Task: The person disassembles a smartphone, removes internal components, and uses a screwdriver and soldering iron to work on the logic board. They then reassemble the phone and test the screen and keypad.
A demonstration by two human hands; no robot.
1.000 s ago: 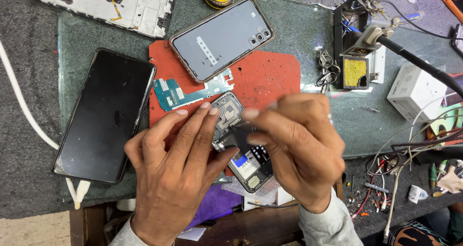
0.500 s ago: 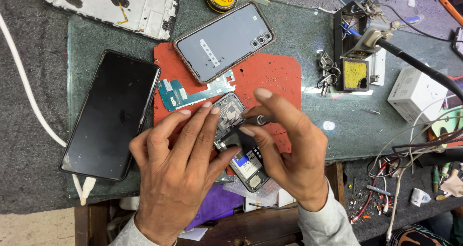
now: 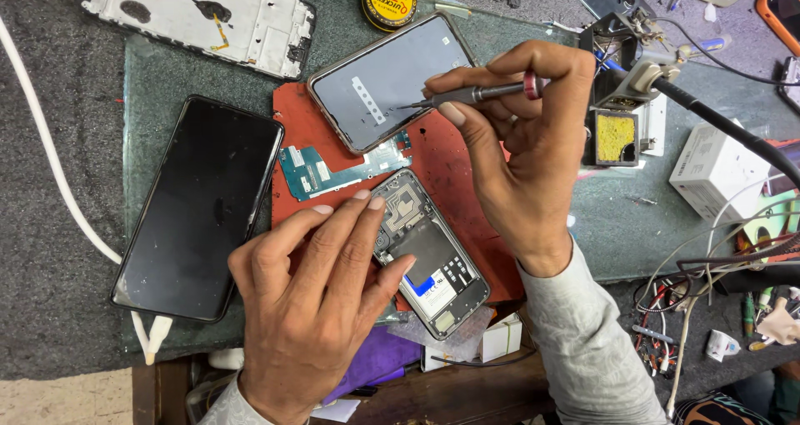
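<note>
We take the red mat [image 3: 467, 154] as our landmark. At its near edge lies the opened phone [image 3: 429, 254], back cover off, its innards bare. Our left hand [image 3: 321, 296] rests flat on that phone's left side, fingers spread and pressing, clenched round nothing. Our right hand [image 3: 521, 137] hangs above the mat's far right part and pinches a slim screwdriver [image 3: 471, 94] with a red collar, its tip pointing left over the grey phone back [image 3: 392, 79] that lies across the mat's far edge.

What could go wrong: the tip hovers just above that glossy back, so a slip of the wrist could scratch it. The green circuit board [image 3: 333, 171], loose on the mat's left part just beside our left fingertips, could be nudged or pressed if the hand shifts. A small screw, if one clings to the tip, could drop and be lost among the clutter right of the mat, near the soldering stand [image 3: 621, 100] with its yellow sponge.

Whether the tip carries a screw we cannot tell; it is too small, though it looks bare. Our left palm hides the opened phone's left edge and the mat's near left corner. The black phone [image 3: 200, 208], left of the mat, shows only a dark face.
</note>
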